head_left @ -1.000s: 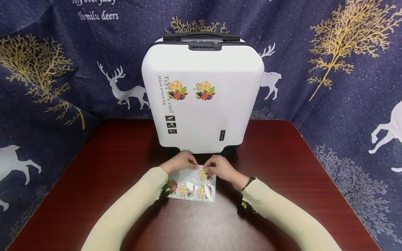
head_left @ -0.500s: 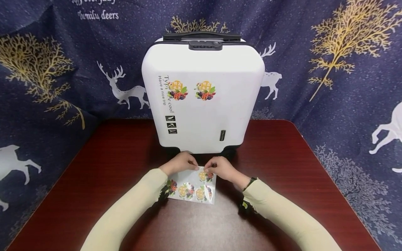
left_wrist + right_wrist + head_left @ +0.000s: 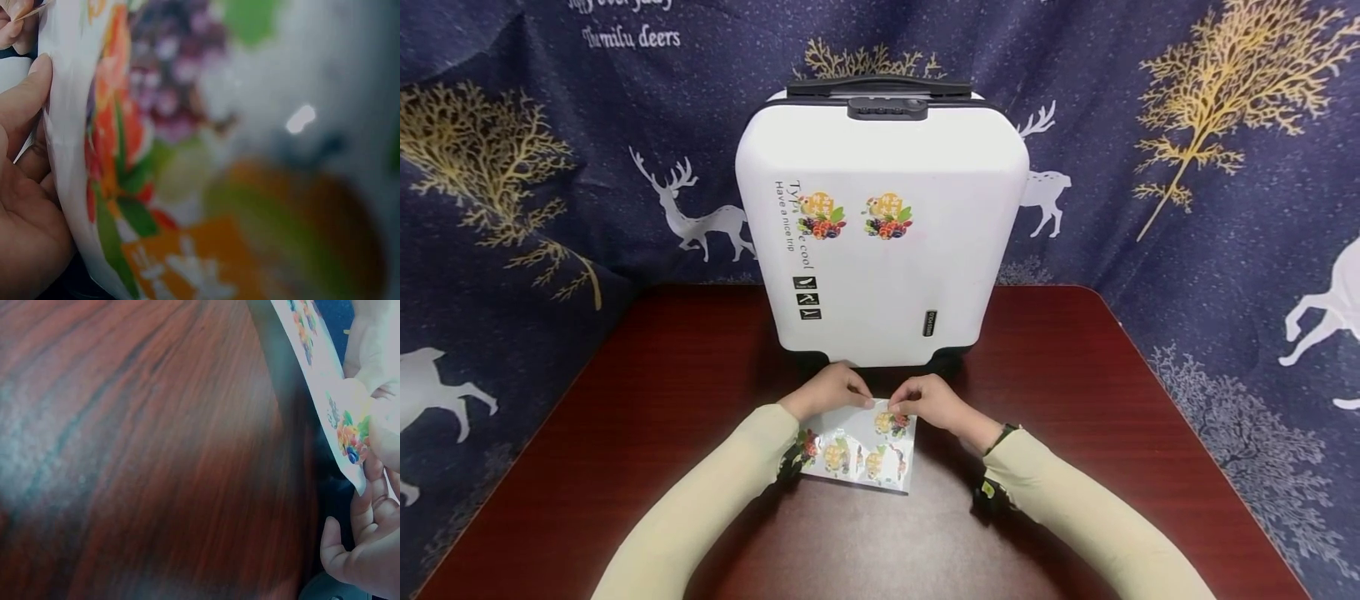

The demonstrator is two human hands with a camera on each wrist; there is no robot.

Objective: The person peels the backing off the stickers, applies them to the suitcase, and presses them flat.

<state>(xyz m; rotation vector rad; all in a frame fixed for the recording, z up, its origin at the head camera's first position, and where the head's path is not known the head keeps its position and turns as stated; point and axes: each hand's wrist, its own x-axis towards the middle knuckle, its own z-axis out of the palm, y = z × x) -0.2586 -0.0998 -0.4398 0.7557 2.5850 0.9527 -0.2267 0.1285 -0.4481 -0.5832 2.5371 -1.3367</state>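
A white sheet of colourful fruit stickers [image 3: 865,442] is held up between both hands, in front of a white suitcase [image 3: 880,283]. My left hand [image 3: 835,388] grips the sheet's top edge; in the left wrist view its thumb [image 3: 36,84] lies on the near side, with fingers behind. Just to the right, my right hand [image 3: 929,402] pinches at the top edge, above the fruit sticker [image 3: 892,424] in the upper right corner. Whether a sticker edge is lifted there is too small to tell. In the right wrist view, the sheet [image 3: 322,403] stands tilted off the table.
Two matching fruit stickers, one left [image 3: 822,215] and one right [image 3: 888,216], are on the upper part of the suitcase front. The suitcase stands upright on a dark red wooden table [image 3: 1037,375]. A blue cloth with deer and trees [image 3: 1097,100] hangs behind.
The sheet's lower edge has swung slightly toward me and its surface bends a little more. My right hand has shifted very slightly down and right; the left hand has barely moved.
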